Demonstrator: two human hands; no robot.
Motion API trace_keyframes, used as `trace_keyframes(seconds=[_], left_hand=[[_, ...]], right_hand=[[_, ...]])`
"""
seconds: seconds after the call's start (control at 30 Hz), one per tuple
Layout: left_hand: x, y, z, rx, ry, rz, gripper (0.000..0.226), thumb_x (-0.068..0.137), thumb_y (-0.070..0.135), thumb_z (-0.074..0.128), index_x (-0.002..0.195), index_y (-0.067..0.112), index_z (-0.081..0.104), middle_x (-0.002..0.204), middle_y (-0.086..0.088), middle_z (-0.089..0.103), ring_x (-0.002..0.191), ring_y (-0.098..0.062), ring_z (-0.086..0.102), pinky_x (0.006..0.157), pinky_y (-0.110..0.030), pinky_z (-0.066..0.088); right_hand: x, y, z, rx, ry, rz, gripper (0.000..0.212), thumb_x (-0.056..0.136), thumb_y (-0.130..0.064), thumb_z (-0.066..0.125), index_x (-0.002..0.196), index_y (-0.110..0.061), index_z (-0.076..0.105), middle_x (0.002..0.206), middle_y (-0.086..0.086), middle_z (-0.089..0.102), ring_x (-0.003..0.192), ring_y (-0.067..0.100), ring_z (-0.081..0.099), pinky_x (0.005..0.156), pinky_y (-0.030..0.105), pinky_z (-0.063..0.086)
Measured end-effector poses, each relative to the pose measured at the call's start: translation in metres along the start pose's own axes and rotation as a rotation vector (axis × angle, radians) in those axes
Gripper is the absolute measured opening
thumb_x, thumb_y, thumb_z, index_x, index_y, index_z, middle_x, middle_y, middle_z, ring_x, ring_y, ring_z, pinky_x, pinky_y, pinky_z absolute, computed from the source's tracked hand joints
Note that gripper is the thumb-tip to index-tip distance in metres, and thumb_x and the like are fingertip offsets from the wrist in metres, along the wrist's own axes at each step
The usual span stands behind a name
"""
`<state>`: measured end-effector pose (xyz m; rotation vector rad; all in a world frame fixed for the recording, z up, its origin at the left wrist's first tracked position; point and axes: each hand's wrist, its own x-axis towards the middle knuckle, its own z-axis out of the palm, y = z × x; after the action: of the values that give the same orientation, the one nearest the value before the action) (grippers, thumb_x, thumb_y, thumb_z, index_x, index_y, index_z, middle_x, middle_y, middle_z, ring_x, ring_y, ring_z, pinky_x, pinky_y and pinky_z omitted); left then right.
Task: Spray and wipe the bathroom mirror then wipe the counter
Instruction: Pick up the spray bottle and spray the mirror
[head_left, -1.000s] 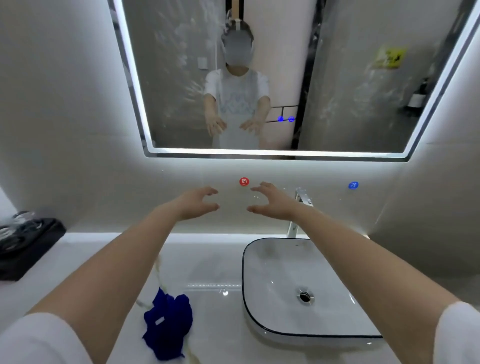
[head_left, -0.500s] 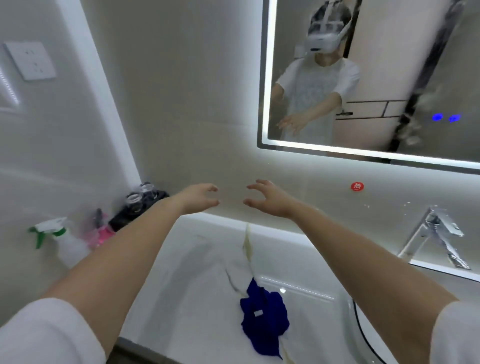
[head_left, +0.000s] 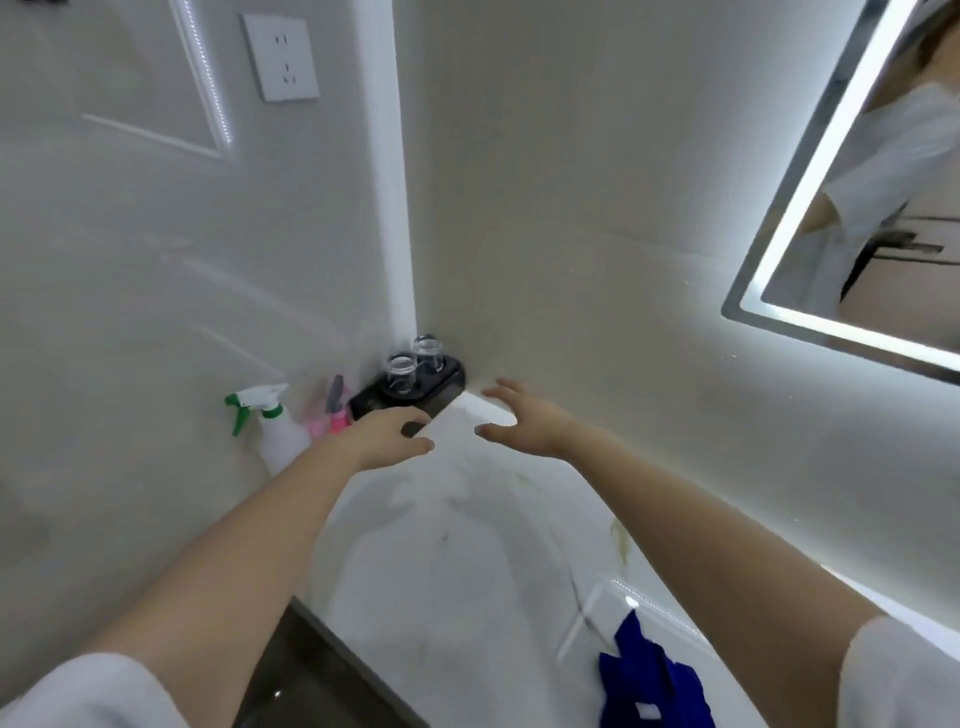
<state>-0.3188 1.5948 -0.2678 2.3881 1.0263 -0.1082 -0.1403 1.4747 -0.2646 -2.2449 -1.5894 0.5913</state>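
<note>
1. Blue cloth (head_left: 649, 680) lies crumpled on the counter (head_left: 441, 571), well behind the right hand (head_left: 524, 421) (unheld).
2. Left hand (head_left: 389, 434) and right hand hover, fingers loosely spread, gripping nothing; spraying and wiping seemingly remain.
3. Spray bottle (head_left: 275, 431) stands upright just left of the left hand, nozzle pointing leftward, away from it.

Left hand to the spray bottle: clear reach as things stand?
Probably yes. The left hand is empty and hovers just right of the spray bottle. Only a small pink item stands by the wall between them, and it might get nudged.
</note>
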Motion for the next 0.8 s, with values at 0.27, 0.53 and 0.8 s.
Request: trace_keyframes(seconds=[0.27, 0.53, 0.8], left_hand=[[0.014, -0.082, 0.019, -0.096, -0.04, -0.128, 0.052, 0.093, 0.035, 0.057, 0.141, 0.02, 0.043, 0.148, 0.003, 0.04, 0.133, -0.018, 0.038, 0.104, -0.024, 0.028], [0.049, -0.173, -0.005, -0.142, -0.022, -0.215, 0.054, 0.093, 0.038, 0.056, 0.143, 0.025, 0.04, 0.148, 0.002, 0.04, 0.133, -0.021, 0.04, 0.105, -0.028, 0.032], [0.05, -0.247, -0.005, -0.213, -0.045, -0.317, 0.053, 0.092, 0.043, 0.055, 0.14, 0.026, 0.042, 0.146, 0.005, 0.041, 0.13, -0.017, 0.043, 0.103, -0.026, 0.033]], right_hand=[[0.078, -0.033, 0.05, 0.011, -0.153, -0.139, 0.07, 0.091, -0.04, 0.061, 0.15, -0.019, 0.028, 0.158, -0.001, 0.02, 0.145, 0.015, 0.02, 0.117, 0.029, 0.018], [0.153, -0.089, 0.097, 0.079, -0.192, -0.155, 0.069, 0.091, -0.035, 0.064, 0.147, -0.012, 0.032, 0.148, 0.001, 0.038, 0.131, 0.017, 0.041, 0.104, 0.024, 0.031], [0.201, -0.144, 0.164, 0.116, -0.288, -0.214, 0.079, 0.088, -0.04, 0.065, 0.151, -0.02, 0.022, 0.155, 0.003, 0.028, 0.142, 0.024, 0.028, 0.113, 0.04, 0.029]])
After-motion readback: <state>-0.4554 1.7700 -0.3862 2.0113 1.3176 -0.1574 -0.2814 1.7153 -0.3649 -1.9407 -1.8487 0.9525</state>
